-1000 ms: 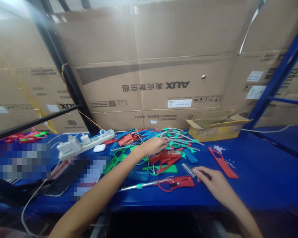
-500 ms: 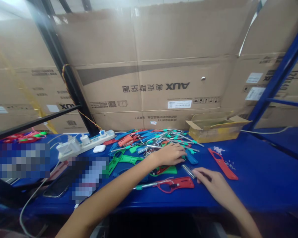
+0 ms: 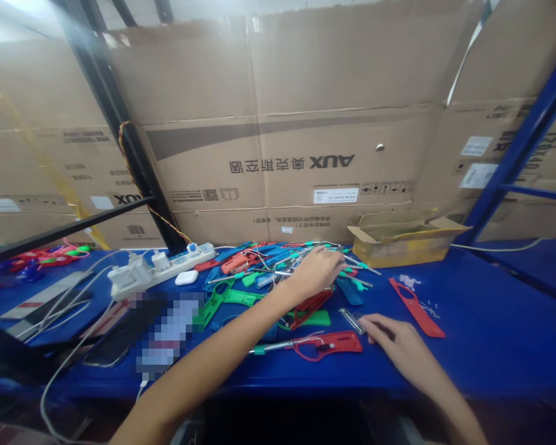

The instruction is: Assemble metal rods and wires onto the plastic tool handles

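Note:
My left hand (image 3: 319, 271) reaches over the heap of coloured plastic parts, wires and metal rods (image 3: 282, 256); its fingers curl down at the heap, and what they touch is hidden. Lower right, my right hand (image 3: 391, 337) pinches the end of a small clear and metal piece (image 3: 352, 321) just above the blue table. A red handle part (image 3: 343, 343) with a rod and wires lies in front of the heap. Green parts (image 3: 243, 298) lie left of my left hand. Right of my right hand rests another red part (image 3: 417, 309), beside small white pieces (image 3: 408, 281).
An opened cardboard box (image 3: 401, 247) stands behind on the blue table (image 3: 500, 309). At the left are a white power strip (image 3: 167, 270) with plugs and cables, a white case (image 3: 186, 277) and a dark phone (image 3: 120, 334). Metal posts rise at both sides.
My left hand has moved up and slightly left, farther into the heap. A red part now shows below it. My right hand has stayed in place with its piece.

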A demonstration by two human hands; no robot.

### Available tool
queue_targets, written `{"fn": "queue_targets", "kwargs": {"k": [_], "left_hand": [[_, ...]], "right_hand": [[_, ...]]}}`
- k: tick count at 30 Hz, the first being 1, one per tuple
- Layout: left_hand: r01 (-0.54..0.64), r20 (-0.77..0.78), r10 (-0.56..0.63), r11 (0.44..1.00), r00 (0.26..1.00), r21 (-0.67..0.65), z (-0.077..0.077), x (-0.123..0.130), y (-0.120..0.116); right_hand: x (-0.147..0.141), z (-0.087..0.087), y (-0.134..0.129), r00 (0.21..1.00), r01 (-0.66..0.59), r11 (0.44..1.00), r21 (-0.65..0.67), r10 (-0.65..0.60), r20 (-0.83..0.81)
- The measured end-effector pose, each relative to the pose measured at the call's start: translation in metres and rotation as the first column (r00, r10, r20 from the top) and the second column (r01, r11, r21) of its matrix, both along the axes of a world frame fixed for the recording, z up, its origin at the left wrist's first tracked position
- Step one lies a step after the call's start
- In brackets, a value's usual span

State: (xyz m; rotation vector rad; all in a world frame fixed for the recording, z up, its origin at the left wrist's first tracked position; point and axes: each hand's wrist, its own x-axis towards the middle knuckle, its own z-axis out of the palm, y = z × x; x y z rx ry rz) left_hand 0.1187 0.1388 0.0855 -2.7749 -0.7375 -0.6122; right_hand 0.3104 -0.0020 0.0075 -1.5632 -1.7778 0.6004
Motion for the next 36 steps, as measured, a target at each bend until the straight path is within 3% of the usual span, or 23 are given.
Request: {"fn": "queue_targets", "kwargs": {"k": [3, 5, 9, 13, 17, 20, 23, 36], "left_hand": [[0.041, 0.039, -0.039, 0.999, 0.998, -0.032, 0.005, -0.027, -0.023], [0.063, 0.082, -0.059, 0.996, 0.995, -0.056, -0.001, -0.050, -0.047], [0.088, 0.338, -0.006, 0.970, 0.941, -0.228, -0.029, -0.092, -0.100], [0.031, 0.407, 0.102, 0.951, 0.908, -0.308, -0.055, -0.115, -0.134], [0.057, 0.432, 0.066, 0.962, 0.900, -0.265, -0.064, -0.120, -0.137], [0.064, 0.421, 0.040, 0.971, 0.906, -0.231, -0.068, -0.119, -0.131], [0.056, 0.450, 0.044, 0.977, 0.892, -0.207, -0.072, -0.118, -0.128], [-0.034, 0.416, 0.187, 0.937, 0.890, -0.347, -0.073, -0.113, -0.132]], "right_hand": [[0.002, -0.002, 0.001, 1.000, 0.011, 1.000, 0.011, -0.011, 0.007], [0.003, -0.005, 0.002, 1.000, 0.025, 1.000, 0.010, -0.025, 0.017], [0.003, -0.011, 0.004, 0.994, 0.093, 0.994, 0.064, -0.096, 0.057], [-0.005, -0.011, -0.002, 0.989, 0.133, 0.971, 0.197, -0.144, 0.044], [-0.025, -0.006, -0.012, 0.998, -0.056, 0.954, 0.294, 0.049, 0.034], [-0.035, -0.003, -0.014, 0.969, -0.223, 0.902, 0.371, 0.161, 0.190], [-0.035, -0.002, -0.014, 0.926, -0.310, 0.888, 0.341, 0.202, 0.318], [-0.036, 0.000, -0.015, 0.908, -0.357, 0.907, 0.223, 0.280, 0.313]]}}
